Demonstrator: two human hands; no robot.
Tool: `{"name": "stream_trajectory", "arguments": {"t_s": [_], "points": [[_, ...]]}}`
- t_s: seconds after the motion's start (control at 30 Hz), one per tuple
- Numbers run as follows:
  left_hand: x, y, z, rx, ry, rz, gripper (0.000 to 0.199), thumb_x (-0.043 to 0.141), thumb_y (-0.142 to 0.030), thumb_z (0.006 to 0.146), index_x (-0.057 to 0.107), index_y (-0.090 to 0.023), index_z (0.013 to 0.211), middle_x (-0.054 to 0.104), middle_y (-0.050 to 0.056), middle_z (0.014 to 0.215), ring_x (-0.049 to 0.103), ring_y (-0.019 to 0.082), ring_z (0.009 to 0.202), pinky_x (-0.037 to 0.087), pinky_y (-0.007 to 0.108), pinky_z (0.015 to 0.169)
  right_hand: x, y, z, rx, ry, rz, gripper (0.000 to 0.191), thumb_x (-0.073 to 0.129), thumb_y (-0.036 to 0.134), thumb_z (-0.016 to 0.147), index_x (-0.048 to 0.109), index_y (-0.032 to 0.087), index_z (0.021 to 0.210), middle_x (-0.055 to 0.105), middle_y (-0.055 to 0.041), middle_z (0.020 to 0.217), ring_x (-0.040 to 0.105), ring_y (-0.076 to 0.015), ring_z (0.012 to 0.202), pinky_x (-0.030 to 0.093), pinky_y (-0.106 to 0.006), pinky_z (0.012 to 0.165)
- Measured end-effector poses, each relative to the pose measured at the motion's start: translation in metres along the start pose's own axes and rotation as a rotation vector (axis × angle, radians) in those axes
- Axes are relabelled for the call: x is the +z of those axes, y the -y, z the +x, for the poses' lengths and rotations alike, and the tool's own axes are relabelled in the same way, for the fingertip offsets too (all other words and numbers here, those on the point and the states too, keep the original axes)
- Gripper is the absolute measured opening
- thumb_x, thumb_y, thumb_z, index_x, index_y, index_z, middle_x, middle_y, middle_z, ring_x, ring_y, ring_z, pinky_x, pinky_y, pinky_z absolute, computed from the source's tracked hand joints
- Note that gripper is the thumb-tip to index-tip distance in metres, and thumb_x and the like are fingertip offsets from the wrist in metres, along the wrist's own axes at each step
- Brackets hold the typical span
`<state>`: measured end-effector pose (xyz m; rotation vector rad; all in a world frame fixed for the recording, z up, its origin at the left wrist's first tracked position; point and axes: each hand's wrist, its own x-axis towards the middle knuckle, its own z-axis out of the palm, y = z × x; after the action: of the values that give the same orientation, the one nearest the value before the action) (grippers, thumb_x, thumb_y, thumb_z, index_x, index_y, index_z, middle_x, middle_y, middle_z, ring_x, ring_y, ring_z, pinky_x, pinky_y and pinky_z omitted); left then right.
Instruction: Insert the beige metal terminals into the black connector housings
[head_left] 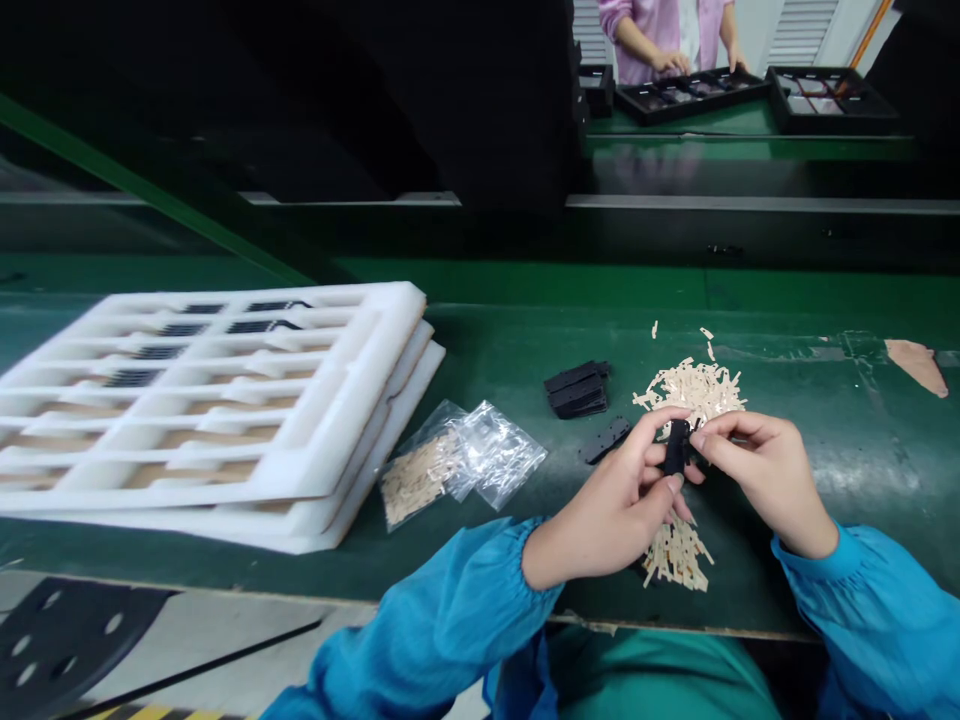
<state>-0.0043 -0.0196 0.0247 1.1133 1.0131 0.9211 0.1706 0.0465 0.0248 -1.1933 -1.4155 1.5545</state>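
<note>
My left hand [611, 505] and my right hand [769, 470] meet over the green bench, and their fingertips pinch a small black part [677, 447] from both sides. Much of that part is hidden by my fingers. A loose heap of beige strips [694, 390] lies just beyond my hands, and a second heap of beige strips [677, 555] lies below them. To the left are a small stack of black strips [577, 390] and a single perforated black strip [604, 440]. Clear plastic bags [491, 455], one holding beige strips [418, 478], lie further left.
Stacked white foam trays [67, 400] with black pieces in their slots fill the bench's left side. A tan scrap [916, 365] lies at the right. Beyond a dark divider, a person in a pink sleeve [637, 40] handles black trays [694, 95].
</note>
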Motion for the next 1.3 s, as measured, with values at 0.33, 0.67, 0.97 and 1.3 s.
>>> {"name": "stream_trajectory", "arguments": {"t_s": [0.33, 0.67, 0.97, 1.3], "points": [[0.0005, -0.001, -0.001, 0.026, -0.01, 0.072, 0.057, 0.046, -0.007, 0.095, 0.033, -0.026, 0.147, 0.062, 0.005, 0.101, 0.072, 0.015, 0.075, 0.054, 0.024, 0.062, -0.0002, 0.0003, 0.001, 0.028, 0.009, -0.008, 0.016, 0.076, 0.031, 0.079, 0.074, 0.019, 0.069, 0.069, -0.0026, 0.057, 0.057, -0.0161, 0.053, 0.044, -0.029, 0.056], [0.0015, -0.0005, -0.001, 0.038, -0.012, 0.079, 0.058, 0.047, -0.006, 0.094, 0.033, -0.024, 0.148, 0.062, 0.005, 0.1, 0.071, 0.015, 0.075, 0.054, 0.024, 0.063, 0.0017, 0.0, 0.0012, 0.05, 0.039, 0.019, 0.017, 0.076, 0.032, 0.08, 0.072, 0.018, 0.071, 0.068, -0.0021, 0.056, 0.057, -0.016, 0.053, 0.044, -0.029, 0.057], [0.0022, 0.0, -0.0008, 0.018, -0.014, 0.069, 0.059, 0.048, -0.006, 0.094, 0.034, -0.025, 0.148, 0.062, 0.004, 0.099, 0.072, 0.015, 0.075, 0.054, 0.025, 0.064, 0.002, 0.0011, 0.0013, 0.046, 0.054, 0.036, 0.017, 0.079, 0.032, 0.076, 0.07, 0.018, 0.071, 0.067, -0.0009, 0.056, 0.057, -0.0157, 0.053, 0.043, -0.029, 0.056], [0.0013, -0.0039, -0.0025, -0.001, 0.003, 0.07, 0.058, 0.049, -0.008, 0.095, 0.034, -0.025, 0.148, 0.063, 0.005, 0.099, 0.072, 0.017, 0.077, 0.053, 0.024, 0.061, 0.0032, 0.0016, 0.0009, 0.053, 0.051, 0.047, 0.018, 0.079, 0.032, 0.076, 0.069, 0.018, 0.069, 0.065, -0.0007, 0.054, 0.058, -0.0159, 0.05, 0.042, -0.029, 0.054]]}}
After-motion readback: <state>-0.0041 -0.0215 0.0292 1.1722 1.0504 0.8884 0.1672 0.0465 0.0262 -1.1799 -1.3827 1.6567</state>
